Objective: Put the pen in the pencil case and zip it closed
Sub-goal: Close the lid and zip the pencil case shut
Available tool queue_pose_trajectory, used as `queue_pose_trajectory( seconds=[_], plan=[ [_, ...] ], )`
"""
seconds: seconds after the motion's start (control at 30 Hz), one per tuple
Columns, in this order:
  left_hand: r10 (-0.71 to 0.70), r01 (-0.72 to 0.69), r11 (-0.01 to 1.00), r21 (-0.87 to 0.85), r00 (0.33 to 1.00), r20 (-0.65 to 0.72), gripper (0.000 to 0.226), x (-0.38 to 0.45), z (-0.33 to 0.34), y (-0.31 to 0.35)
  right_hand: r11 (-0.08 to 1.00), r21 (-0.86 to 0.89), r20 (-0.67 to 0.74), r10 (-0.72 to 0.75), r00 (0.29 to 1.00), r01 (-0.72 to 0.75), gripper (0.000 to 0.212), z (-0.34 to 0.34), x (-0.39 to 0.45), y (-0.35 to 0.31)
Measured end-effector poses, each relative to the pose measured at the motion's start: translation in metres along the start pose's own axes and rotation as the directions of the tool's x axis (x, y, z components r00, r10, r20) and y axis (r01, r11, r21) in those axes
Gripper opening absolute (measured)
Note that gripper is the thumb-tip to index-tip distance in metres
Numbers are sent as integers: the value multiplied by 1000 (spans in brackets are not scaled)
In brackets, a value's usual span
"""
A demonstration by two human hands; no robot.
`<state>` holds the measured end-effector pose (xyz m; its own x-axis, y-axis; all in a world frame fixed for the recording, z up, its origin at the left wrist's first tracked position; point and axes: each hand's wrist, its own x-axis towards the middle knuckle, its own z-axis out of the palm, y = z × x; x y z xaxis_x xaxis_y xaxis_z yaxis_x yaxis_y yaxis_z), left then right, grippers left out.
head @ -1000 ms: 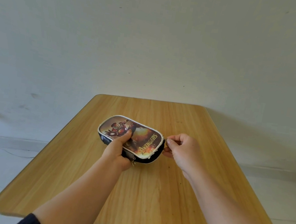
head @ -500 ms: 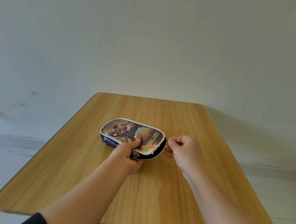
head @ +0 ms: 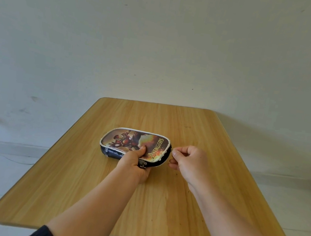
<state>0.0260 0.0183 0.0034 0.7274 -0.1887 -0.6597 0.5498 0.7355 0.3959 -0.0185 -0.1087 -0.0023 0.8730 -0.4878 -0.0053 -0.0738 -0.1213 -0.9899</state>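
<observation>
Head camera shows us the pencil case (head: 135, 145) lying flat on the wooden table (head: 157, 209), its long axis running left to right across our view, printed lid facing up. Our left hand (head: 135, 163) clamps the near long edge, thumb pressed on the lid and fingers under the side. Our right hand (head: 190, 161) sits at the case's right short end, thumb and forefinger pinched together on what we take to be the zipper pull (head: 174, 151), too small to see clearly. The pen is not visible; we judge it is already inside. The right hand is the one on the zipper, so we expect the pull to travel along the rim from that right end, while the left holds the case against the tug. How much of the zip remains open we cannot tell.
</observation>
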Motion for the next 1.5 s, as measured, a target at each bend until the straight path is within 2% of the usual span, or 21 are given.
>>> queue_pose_trajectory(
  seconds=[0.3, 0.47, 0.6, 0.8, 1.23, 1.5],
  plan=[
    [25, -26, 999, -35, 999, -35, 36, 1, 3, -1, 1000, 4, 10, 1, 1000, -1, 6, 6, -4, 2],
    [-35, 37, 998, -52, 998, 45, 34, -3, 0, 0, 980, 181, 11, 81, 997, -81, 6, 7, -2, 0],
    [-89, 82, 992, 91, 993, 74, 36, -5, -9, 4, 946, 299, 14, 124, 992, -123, 6, 2, 4, -5],
    [-111, 84, 977, 196, 985, 130, 31, -4, -11, 3, 957, 269, -5, 115, 993, -109, 8, -6, 10, -7],
    [-1, -1, 998, 60, 1000, 21, 29, -3, 1, -4, 974, 197, 4, 114, 993, -113, 5, -4, 7, 0],
    [2, -2, 999, 44, 1000, -7, 30, -5, 5, -4, 973, 201, 12, 115, 993, -115, 5, -5, 6, -2]
  ],
)
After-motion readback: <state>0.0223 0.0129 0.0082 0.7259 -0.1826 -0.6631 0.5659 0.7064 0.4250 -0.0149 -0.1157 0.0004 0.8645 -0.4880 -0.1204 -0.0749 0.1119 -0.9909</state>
